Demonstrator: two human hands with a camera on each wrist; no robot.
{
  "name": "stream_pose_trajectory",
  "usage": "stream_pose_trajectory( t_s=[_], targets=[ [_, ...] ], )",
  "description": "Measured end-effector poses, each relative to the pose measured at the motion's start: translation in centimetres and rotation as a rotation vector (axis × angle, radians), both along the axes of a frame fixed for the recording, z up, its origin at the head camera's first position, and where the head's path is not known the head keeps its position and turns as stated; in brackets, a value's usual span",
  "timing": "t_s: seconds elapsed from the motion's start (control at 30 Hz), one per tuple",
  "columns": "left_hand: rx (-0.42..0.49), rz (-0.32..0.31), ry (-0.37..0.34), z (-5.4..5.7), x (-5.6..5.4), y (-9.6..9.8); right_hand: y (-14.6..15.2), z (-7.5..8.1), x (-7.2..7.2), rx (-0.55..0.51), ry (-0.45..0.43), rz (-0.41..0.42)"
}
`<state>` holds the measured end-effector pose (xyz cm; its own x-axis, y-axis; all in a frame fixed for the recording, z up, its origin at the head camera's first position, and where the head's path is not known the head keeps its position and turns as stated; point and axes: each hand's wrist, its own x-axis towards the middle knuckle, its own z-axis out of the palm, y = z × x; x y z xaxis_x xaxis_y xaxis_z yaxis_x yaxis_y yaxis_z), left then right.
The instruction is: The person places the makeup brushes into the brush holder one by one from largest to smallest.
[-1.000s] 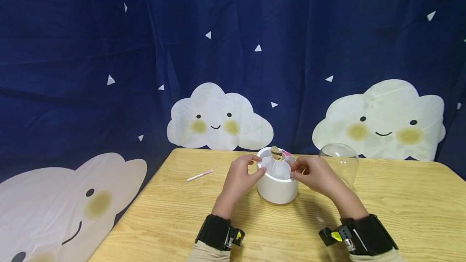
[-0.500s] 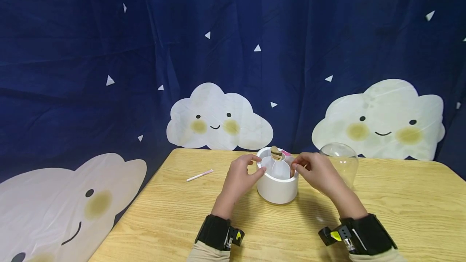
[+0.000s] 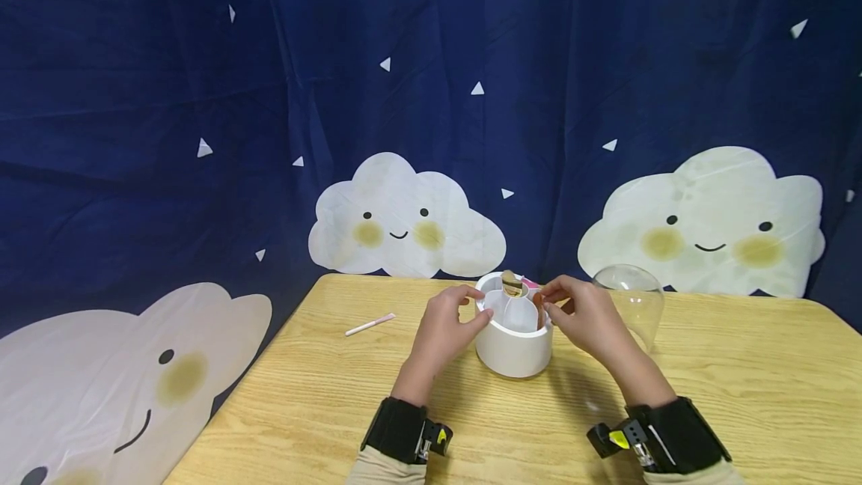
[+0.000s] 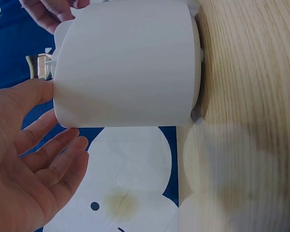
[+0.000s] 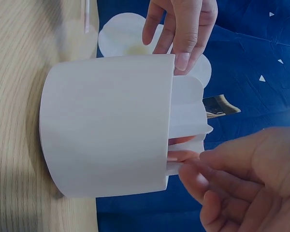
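A round white container [image 3: 513, 354] stands upright on the table, with a petal-shaped divided insert [image 3: 520, 314] inside. The left hand [image 3: 444, 320] holds the container's near-left rim lightly with thumb and index finger; its other fingers lie loosely bent, as the left wrist view shows. At the insert's right side, the right hand [image 3: 581, 313] pinches the top of an orange-brown flat piece [image 5: 183, 155] between thumb and fingers. That piece sits in a right-hand compartment; its lower part is hidden by the container wall. A short gold-and-brown brush-like thing [image 3: 511, 284] sticks up from the middle.
A clear dome-shaped cover [image 3: 633, 305] stands on the wooden table [image 3: 741, 380], right of the right hand. To the left lies a thin white-and-pink stick [image 3: 370, 325]. Something pink [image 3: 530, 284] shows at the container's back. A blue cloud-print curtain [image 3: 431, 111] hangs behind.
The right hand has risen slightly from the near-right rim toward the back, and the orange-brown piece has come into sight. The left hand and the container have not moved.
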<state>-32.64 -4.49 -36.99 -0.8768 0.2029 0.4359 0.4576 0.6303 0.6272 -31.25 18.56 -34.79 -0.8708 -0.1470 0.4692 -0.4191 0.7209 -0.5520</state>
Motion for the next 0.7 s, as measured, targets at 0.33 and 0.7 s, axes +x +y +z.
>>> stream_pose_trajectory(
  t_s=[0.33,0.7],
  targets=[
    [-0.003,-0.001,0.0,-0.04,0.0,-0.05,-0.36,-0.18,0.1,-0.008,-0.045,0.02],
    [-0.002,-0.01,0.006,0.02,-0.02,-0.04,-0.16,-0.15,0.03,0.02,-0.042,-0.004]
  ],
)
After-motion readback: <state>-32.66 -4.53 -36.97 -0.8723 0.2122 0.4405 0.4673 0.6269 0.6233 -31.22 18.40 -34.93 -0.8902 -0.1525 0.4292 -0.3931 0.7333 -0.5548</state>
